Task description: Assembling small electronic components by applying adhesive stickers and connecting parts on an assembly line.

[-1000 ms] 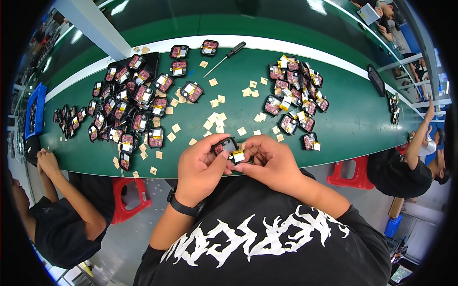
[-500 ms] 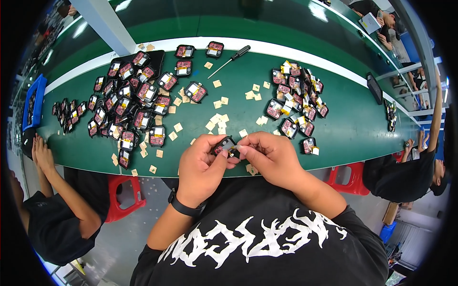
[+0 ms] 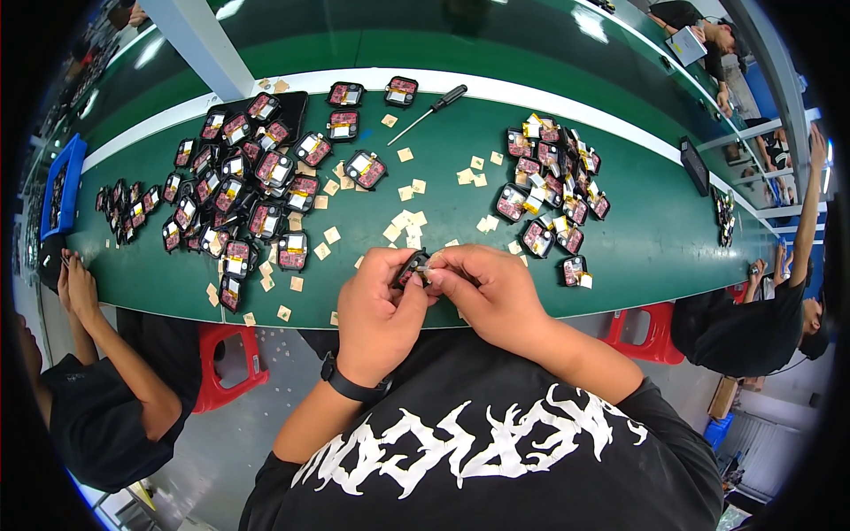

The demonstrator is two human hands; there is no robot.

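Left grip pinches a black, rounded-square plastic housing with a red circuit board. Right grip is at the housing's right side; its pinch is indeterminate. Green table extends beyond both grips.

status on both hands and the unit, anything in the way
Left hand holds unit. Right hand at its right side. Hands partly cover it; details hidden.
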